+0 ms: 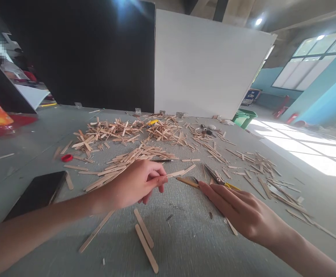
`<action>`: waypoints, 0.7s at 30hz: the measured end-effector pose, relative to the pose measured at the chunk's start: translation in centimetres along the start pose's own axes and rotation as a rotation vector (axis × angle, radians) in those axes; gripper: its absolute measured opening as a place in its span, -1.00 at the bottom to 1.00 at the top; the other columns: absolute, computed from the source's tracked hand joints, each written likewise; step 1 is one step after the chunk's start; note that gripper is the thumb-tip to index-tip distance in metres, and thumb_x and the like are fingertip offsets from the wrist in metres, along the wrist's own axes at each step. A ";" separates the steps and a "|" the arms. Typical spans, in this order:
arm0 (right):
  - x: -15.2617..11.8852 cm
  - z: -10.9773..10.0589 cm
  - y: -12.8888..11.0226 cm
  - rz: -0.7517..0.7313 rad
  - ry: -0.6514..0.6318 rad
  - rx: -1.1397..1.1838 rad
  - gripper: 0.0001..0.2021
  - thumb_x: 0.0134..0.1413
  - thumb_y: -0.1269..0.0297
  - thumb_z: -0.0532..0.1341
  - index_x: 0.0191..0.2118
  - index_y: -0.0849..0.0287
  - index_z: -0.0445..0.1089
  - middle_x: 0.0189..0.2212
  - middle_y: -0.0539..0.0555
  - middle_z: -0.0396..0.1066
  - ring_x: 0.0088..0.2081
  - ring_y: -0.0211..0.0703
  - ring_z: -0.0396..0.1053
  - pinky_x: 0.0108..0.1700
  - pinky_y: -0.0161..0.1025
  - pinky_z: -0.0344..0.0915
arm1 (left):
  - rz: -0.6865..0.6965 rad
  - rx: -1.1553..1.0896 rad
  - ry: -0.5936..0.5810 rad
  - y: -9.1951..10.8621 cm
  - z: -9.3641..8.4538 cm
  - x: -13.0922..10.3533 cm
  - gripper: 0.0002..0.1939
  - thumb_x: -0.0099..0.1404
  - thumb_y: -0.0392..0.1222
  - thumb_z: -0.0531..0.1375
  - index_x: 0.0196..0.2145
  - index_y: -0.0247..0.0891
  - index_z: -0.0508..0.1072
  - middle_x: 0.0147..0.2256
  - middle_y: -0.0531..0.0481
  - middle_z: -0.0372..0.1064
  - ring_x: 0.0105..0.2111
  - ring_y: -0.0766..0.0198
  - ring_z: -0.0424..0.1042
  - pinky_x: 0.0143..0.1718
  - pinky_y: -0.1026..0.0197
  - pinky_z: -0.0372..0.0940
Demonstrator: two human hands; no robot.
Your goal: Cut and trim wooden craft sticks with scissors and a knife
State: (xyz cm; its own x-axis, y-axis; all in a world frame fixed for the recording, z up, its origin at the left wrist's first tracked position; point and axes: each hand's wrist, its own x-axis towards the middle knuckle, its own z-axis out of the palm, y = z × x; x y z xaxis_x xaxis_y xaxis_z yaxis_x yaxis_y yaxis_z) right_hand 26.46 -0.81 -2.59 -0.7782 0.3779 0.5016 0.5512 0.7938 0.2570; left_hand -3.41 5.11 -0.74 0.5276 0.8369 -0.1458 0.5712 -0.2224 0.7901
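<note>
My left hand (140, 181) is closed, with thumb and index finger pinched at the end of a small wooden piece that points right. My right hand (237, 207) lies low over the table, its fingertips on a wooden stick (187, 182) whose tip points at my left fingers. Just beyond the right fingers are scissors (218, 179) with yellow handles. A black pen (162, 160) lies behind my left hand. Two craft sticks (146, 248) lie side by side in front, and another stick (95, 232) is angled to their left.
Heaps of craft sticks (107, 134) spread across the grey table (185, 246). A black phone (37, 192) and red ring (67, 158) are at left. Black and white panels (205, 61) stand behind. More sticks (261, 163) lie scattered at right.
</note>
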 end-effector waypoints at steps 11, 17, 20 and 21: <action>-0.3 -0.1 0.2 -0.024 0.017 0.042 -0.34 0.47 0.65 -0.06 0.54 0.45 -0.33 -0.17 0.42 0.63 -0.31 0.12 0.66 -0.41 -0.04 0.63 | -0.038 -0.079 -0.050 0.4 0.1 -0.1 -0.65 0.45 0.09 0.18 -0.37 -0.21 0.46 -0.60 0.08 0.45 -0.65 0.34 0.37 -0.60 0.33 0.25; -0.3 0.1 0.0 -0.030 0.021 -0.002 -0.36 0.45 0.66 -0.04 0.53 0.49 -0.26 -0.17 0.40 0.64 -0.31 0.12 0.66 -0.41 -0.04 0.63 | -0.029 -0.082 -0.061 0.3 0.0 -0.1 -0.66 0.45 0.07 0.20 -0.38 -0.22 0.47 -0.64 0.10 0.42 -0.66 0.33 0.36 -0.59 0.33 0.27; -0.1 -0.1 0.0 -0.030 0.018 -0.027 -0.36 0.46 0.65 -0.07 0.53 0.48 -0.29 -0.18 0.35 0.65 -0.34 0.07 0.66 -0.38 -0.07 0.64 | -0.021 -0.085 -0.059 0.2 0.1 -0.1 -0.66 0.45 0.06 0.20 -0.38 -0.21 0.47 -0.64 0.10 0.42 -0.65 0.32 0.37 -0.59 0.32 0.27; 0.0 -0.1 0.0 -0.027 0.015 -0.035 -0.36 0.46 0.65 -0.08 0.53 0.47 -0.30 -0.18 0.33 0.65 -0.34 0.05 0.65 -0.38 -0.08 0.64 | -0.018 -0.086 -0.059 0.1 0.1 0.0 -0.66 0.45 0.06 0.20 -0.38 -0.21 0.47 -0.64 0.10 0.42 -0.65 0.32 0.38 -0.59 0.32 0.27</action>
State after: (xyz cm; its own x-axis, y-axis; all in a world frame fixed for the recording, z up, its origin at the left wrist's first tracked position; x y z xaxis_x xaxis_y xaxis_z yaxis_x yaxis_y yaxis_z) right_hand 26.50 -0.90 -2.53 -0.7882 0.3492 0.5068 0.5406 0.7864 0.2990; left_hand -3.29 4.98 -0.68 0.5554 0.8087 -0.1934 0.5263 -0.1618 0.8347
